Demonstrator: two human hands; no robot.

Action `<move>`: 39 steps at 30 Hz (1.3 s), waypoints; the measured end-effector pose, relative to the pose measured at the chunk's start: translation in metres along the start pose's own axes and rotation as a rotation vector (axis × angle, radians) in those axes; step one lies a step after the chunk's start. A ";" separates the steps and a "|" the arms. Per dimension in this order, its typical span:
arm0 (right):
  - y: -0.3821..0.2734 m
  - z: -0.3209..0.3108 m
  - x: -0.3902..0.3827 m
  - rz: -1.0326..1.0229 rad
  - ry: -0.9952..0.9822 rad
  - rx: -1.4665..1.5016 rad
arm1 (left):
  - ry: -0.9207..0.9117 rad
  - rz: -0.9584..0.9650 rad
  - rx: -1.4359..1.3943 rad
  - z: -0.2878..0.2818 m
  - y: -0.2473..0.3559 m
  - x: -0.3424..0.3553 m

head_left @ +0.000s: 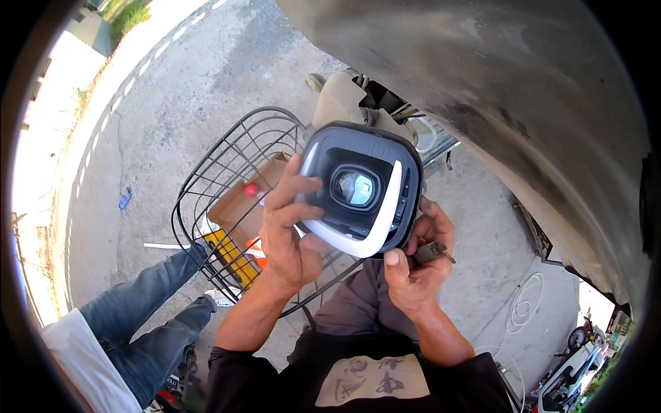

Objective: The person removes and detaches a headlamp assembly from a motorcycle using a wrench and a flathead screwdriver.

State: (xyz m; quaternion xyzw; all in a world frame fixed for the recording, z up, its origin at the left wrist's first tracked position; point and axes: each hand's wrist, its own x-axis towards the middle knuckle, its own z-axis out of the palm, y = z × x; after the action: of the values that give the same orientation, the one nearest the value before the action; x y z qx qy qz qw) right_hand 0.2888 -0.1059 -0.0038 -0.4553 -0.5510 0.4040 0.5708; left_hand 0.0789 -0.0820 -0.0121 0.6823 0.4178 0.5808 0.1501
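A black, rounded-square headlight (320, 155) is raised in front of my body, its round projector lens (354, 187) and white curved strip (372, 237) facing up. My left hand (281, 230) grips its left side, with fingers over the clear cover and the thumb near the lower edge. At the lower right corner, my right hand (418, 279) supports the headlight between thumb and fingers. A short dark cylinder with a thin metal tip (431, 252) also sticks out of that hand; its exact kind cannot be made out. The back of the headlight is hidden.
Beneath the headlight is a black wire basket (206, 165) holding a cardboard box (231, 196) and a yellow item (233, 258). A large dusty vehicle panel (509, 96) overhangs the upper right. Another person in jeans (138, 296) stands at left. A pale coiled cable (525, 303) lies on the ground.
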 end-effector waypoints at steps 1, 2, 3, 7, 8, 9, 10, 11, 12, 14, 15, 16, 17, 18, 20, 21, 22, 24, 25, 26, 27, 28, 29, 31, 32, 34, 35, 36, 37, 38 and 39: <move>0.003 0.000 0.000 -0.017 0.003 0.001 | -0.003 0.001 0.006 0.000 0.001 0.000; 0.005 0.000 0.000 -0.033 0.006 0.002 | -0.003 0.001 0.003 -0.001 0.001 0.001; 0.007 0.000 -0.001 -0.046 0.008 0.003 | -0.004 -0.002 0.001 -0.001 0.002 0.001; 0.006 0.003 -0.002 -0.008 0.057 0.048 | -0.021 -0.015 -0.023 0.000 0.002 0.000; 0.006 0.003 -0.003 0.002 0.074 0.071 | -0.017 -0.007 -0.015 0.000 0.002 0.001; 0.006 0.003 -0.002 0.003 0.075 0.072 | -0.009 -0.002 -0.006 0.000 0.002 0.001; 0.007 0.003 -0.001 0.003 0.072 0.076 | 0.011 0.011 0.009 0.000 0.001 0.001; 0.007 0.002 -0.001 -0.005 0.056 0.058 | 0.031 0.024 0.023 0.001 0.000 0.001; 0.009 -0.001 -0.001 -0.014 0.042 0.036 | 0.028 0.038 0.023 0.002 0.000 0.002; 0.011 -0.002 -0.002 -0.013 0.057 0.044 | 0.023 0.065 0.021 0.000 -0.001 0.003; 0.012 -0.002 -0.002 -0.019 0.057 0.050 | -0.047 0.034 0.008 -0.002 -0.001 0.001; 0.013 -0.002 -0.002 -0.025 0.056 0.055 | -0.049 0.029 0.011 -0.002 -0.001 0.001; 0.013 -0.002 -0.002 -0.020 0.057 0.067 | -0.050 0.025 0.014 -0.002 0.000 0.001; 0.013 -0.001 -0.002 -0.016 0.059 0.083 | -0.053 0.022 0.020 -0.003 0.000 0.001; 0.015 -0.002 -0.003 -0.020 0.048 0.089 | -0.047 0.023 0.017 -0.002 -0.001 0.001; 0.017 -0.004 -0.004 -0.030 0.036 0.080 | -0.032 0.027 0.015 -0.002 0.000 0.001; 0.019 -0.006 -0.005 -0.039 0.023 0.071 | -0.016 0.030 0.014 -0.002 0.000 0.002; 0.020 -0.007 -0.006 -0.045 0.019 0.068 | 0.041 0.037 0.008 0.001 0.002 0.005; 0.020 -0.007 -0.005 -0.047 0.014 0.065 | 0.034 0.041 0.016 0.000 0.003 0.006; 0.019 -0.007 -0.005 -0.040 0.019 0.078 | 0.027 0.045 0.023 -0.001 0.003 0.008; 0.019 -0.006 -0.006 -0.032 0.023 0.090 | 0.021 0.047 0.029 -0.001 0.004 0.009; 0.019 -0.005 -0.006 -0.023 0.027 0.101 | 0.021 0.045 0.026 -0.001 0.004 0.009; 0.017 -0.003 -0.005 -0.026 0.043 0.101 | 0.021 0.044 0.023 -0.001 0.004 0.009; 0.013 0.001 -0.001 -0.034 0.065 0.106 | 0.029 0.052 0.034 0.000 0.003 0.008; 0.013 0.002 0.001 -0.039 0.072 0.107 | 0.032 0.055 0.034 0.000 0.002 0.008; 0.013 0.002 0.001 -0.040 0.075 0.108 | 0.034 0.058 0.031 -0.001 0.001 0.007; 0.012 0.002 0.002 -0.038 0.079 0.108 | 0.029 0.062 0.034 -0.001 0.000 0.007; 0.011 0.002 0.001 -0.021 0.084 0.111 | 0.022 0.063 0.037 -0.001 -0.001 0.004; 0.009 0.004 0.002 -0.003 0.096 0.119 | 0.027 0.069 0.020 0.000 -0.003 0.004; 0.006 0.006 0.004 0.012 0.108 0.128 | 0.026 0.079 0.023 0.000 -0.006 0.004; 0.002 0.011 0.006 0.034 0.126 0.137 | 0.025 0.085 0.026 0.000 -0.007 0.003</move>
State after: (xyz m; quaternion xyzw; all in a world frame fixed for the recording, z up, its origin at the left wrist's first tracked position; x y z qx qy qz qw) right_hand 0.2788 -0.0991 -0.0042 -0.4491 -0.4774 0.4209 0.6271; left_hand 0.0759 -0.0756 -0.0155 0.6939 0.3976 0.5899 0.1112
